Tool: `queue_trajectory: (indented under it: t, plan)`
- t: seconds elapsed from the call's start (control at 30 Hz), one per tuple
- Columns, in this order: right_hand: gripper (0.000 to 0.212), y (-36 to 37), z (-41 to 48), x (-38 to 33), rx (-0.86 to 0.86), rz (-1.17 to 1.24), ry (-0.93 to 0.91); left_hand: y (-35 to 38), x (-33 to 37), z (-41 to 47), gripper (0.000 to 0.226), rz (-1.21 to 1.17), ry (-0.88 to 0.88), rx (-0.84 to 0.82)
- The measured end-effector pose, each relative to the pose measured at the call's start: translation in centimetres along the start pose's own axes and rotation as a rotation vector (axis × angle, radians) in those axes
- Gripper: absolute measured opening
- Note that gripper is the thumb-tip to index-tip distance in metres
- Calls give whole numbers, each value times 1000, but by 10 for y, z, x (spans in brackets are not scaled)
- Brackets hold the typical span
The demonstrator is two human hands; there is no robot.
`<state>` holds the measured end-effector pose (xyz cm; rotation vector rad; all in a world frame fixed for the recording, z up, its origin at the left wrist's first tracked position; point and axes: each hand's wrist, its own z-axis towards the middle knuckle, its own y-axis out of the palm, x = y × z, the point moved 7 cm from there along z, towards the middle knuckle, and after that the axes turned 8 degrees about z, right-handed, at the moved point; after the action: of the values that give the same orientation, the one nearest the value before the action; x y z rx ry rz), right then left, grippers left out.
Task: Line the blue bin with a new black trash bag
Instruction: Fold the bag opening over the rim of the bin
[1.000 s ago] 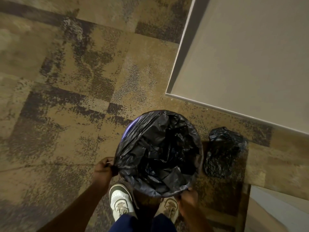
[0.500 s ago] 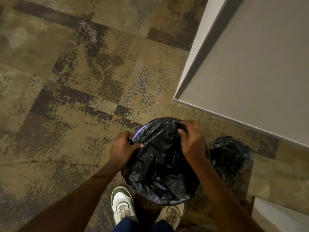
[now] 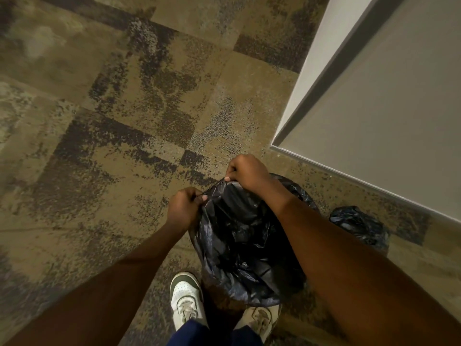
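Observation:
A crumpled black trash bag [image 3: 239,240] covers the round bin at my feet; the bin's blue body is hidden under the plastic. My left hand [image 3: 183,207] pinches the bag's edge at the far left of the rim. My right hand [image 3: 245,173] grips the same edge at the far side, a little higher. Between the two hands the edge is pulled taut and lifted off the rim. My right forearm crosses over the bin's right half and hides it.
A second, bunched black bag [image 3: 359,227] lies on the patterned carpet [image 3: 99,146] right of the bin. A grey wall [image 3: 386,108] with a pale baseboard stands close behind and to the right. My two shoes [image 3: 185,299] touch the bin's near side.
Both hands went from the bin's near rim to its far side, took hold of the bag's edge there and pulled it up and outward. The blue rim that showed before is now covered.

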<state>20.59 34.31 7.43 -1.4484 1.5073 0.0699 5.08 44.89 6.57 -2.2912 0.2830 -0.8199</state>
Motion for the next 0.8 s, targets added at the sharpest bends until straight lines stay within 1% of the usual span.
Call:
queue_trajectory:
  t: [0.07,0.1,0.17,0.23,0.27,0.3,0.33,0.37,0.4,0.43,0.47,0.5,0.53,0.57,0.6,0.63,0.67,0.7,0.77,0.8]
  plan:
    - [11,-2,2,-6,114,-139,8,6,-6,5,17,-83,-58,-46]
    - [10,-1,2,-9,149,-222,3,11,-9,8,18,-84,-70,-59]
    - [6,2,3,-16,165,-374,-10,18,-12,10,21,-38,-89,-79]
    - [5,-1,3,-22,233,-441,-38,20,-11,12,25,-24,-115,-60]
    - [8,-6,0,-24,329,-406,-56,19,-10,11,21,-39,-132,-43]
    - [13,-16,-7,-26,471,-329,-70,16,-7,10,17,-56,-138,-13]
    - [16,-28,-22,-26,640,-218,-84,10,-3,6,23,-50,-127,25]
    - [16,-37,-43,-25,796,-90,-105,5,2,3,35,-20,-94,66]
    - [15,-39,-66,-19,916,44,-130,0,8,-4,45,32,-41,108]
    - [15,-36,-88,-9,990,186,-129,-4,15,-11,51,102,34,154]
    - [16,-23,-110,8,1021,334,-58,-5,25,-21,56,187,106,182]
    - [17,-4,-127,30,994,453,100,-3,33,-31,59,278,185,201]
    - [20,24,-140,52,896,506,291,1,40,-41,63,361,266,214]
    - [23,56,-148,70,740,518,446,7,44,-50,65,442,337,222]
    - [24,91,-152,88,572,540,558,16,45,-57,69,527,390,213]
    - [22,119,-153,101,453,602,643,27,41,-60,74,616,423,184]
    - [23,137,-150,108,374,678,706,38,34,-63,79,694,440,143]
    - [31,148,-142,115,343,699,740,47,25,-64,83,729,447,111]
    - [51,159,-114,125,309,637,711,57,9,-63,88,686,457,103]
    - [53,166,-98,131,280,586,692,59,2,-62,90,656,458,106]
